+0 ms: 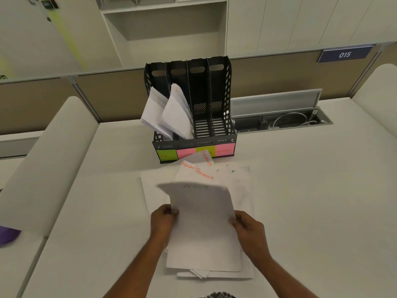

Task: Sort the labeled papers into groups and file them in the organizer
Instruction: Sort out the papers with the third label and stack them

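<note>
**Both hands hold a sheaf above the desk pile**

The white desk (300, 190) carries a black organizer (193, 108) with four slots; the two left slots hold leaning papers (169, 110), the two right show bare floors. Green and pink notes (187, 153) front its base. Just before it lies a loose pile (240, 186), several sheets marked FINANCE in orange. Above the pile, a sheaf (204, 224) is gripped at its edges by the left hand (162, 220) and the right hand (247, 229), its top curling forward, label blurred.
</note>
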